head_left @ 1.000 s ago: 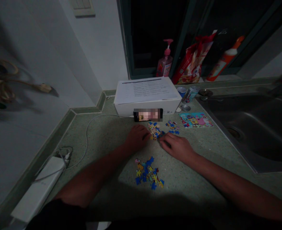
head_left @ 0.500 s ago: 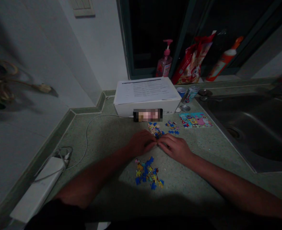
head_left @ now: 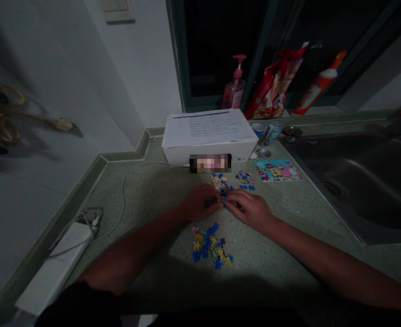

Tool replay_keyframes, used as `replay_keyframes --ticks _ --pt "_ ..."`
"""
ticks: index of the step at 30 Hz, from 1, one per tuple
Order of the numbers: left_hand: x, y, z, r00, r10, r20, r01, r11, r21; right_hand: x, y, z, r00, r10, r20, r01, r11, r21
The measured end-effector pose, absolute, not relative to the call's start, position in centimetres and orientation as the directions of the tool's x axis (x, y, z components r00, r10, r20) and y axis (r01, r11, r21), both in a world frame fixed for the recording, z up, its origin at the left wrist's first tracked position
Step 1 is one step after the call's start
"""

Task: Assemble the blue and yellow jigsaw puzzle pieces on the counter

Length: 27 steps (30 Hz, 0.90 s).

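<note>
Dotting speckled counter [head_left: 142, 200] near sink [head_left: 384, 195]: puzzle pieces [head_left: 206, 252].

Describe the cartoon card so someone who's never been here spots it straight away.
Find the metal sink on the right. Just left of its rim, on the counter, lies a flat card, mostly turquoise and pink. Unlike the loose puzzle pieces to its left, it is one whole rectangle.

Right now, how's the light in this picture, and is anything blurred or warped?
Head view: dim overall, with soft shadow across the near counter, below the closer puzzle pile; head view: the phone screen is masked by coarse blocks; head view: the orange-topped bottle leans outward, perhaps wide-angle stretch; head view: pieces between left hand and right hand are hard to make out.
</note>
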State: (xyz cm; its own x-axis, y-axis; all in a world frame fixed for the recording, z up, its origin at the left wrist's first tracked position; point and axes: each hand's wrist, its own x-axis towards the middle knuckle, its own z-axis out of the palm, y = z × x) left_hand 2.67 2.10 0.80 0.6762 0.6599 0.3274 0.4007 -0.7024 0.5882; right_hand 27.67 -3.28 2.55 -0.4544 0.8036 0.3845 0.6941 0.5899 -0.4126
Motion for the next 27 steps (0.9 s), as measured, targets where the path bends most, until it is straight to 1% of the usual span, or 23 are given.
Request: replay_keyframes --ticks 3,11,14,18,22,25,27 --pt "2.75 2.07 0.87 0.682 0.653 0.329 0.397 -0.709 0.583 27.60 -3.31 2.68 -0.461 0.808 0.368 0.694 0.586 -0.418" --pt "2.72 2.04 0.99 0.710 0.618 0.339 0.380 -0.741 0.554 27.53 -3.44 2.57 -0.466 0.794 0.392 0.675 0.605 -0.423" --pt "2.78 2.15 0.85 0.720 0.600 0.348 0.370 -0.757 0.539 27.30 -3.55 2.78 -0.460 0.790 0.406 0.639 0.612 -0.467" --pt "2.84 2.27 0.68 0.731 0.577 0.365 0.352 -0.777 0.522 26.99 -3.56 2.80 -0.432 0.820 0.375 0.604 0.572 -0.555" --pt "2.83 2.26 0.59 0.739 0.565 0.368 0.341 -0.784 0.519 26.95 -3.45 2.75 -0.423 0.826 0.371 0.600 0.563 -0.568" --pt "2.89 2.31 0.42 0.730 0.580 0.361 0.367 -0.779 0.509 27.17 -3.28 2.96 -0.390 0.840 0.377 0.611 0.542 -0.577" --pt "2.92 2.45 0.30 0.677 0.636 0.370 0.428 -0.749 0.505 27.39 -3.13 3.12 -0.363 0.859 0.362 0.621 0.512 -0.593"
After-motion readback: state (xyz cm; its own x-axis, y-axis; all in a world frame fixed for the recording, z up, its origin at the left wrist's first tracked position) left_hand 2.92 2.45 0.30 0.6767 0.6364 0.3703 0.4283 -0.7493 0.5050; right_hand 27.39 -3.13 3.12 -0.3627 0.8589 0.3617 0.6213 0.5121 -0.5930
